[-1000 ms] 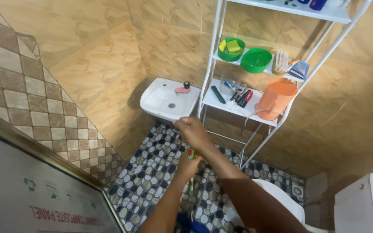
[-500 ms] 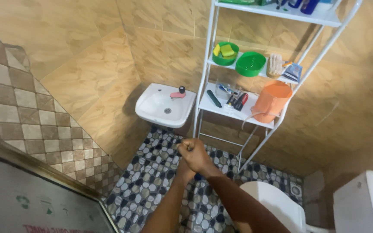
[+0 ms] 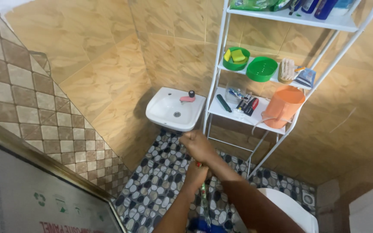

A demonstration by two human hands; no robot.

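Observation:
Both my hands grip a thin upright stick handle (image 3: 203, 193), green with a red stretch near the top. My right hand (image 3: 197, 145) is closed around its upper end, in front of the white wall sink (image 3: 165, 113). Just below it, my left hand (image 3: 196, 174) is closed around the same handle. The handle runs down over the pebble-pattern floor (image 3: 160, 181) to something blue (image 3: 199, 226) at the bottom edge, mostly hidden by my arms.
A white metal rack (image 3: 255, 121) stands right of the sink, holding an orange bucket (image 3: 282, 106), green bowls (image 3: 262, 69), brushes and bottles. A white toilet bowl (image 3: 296, 209) and its tank (image 3: 372, 211) are at lower right. A tiled half-wall (image 3: 31, 112) is on the left.
My right hand has come down the handle, closer to my left hand. Both hands stayed closed on it. The view has shifted slightly.

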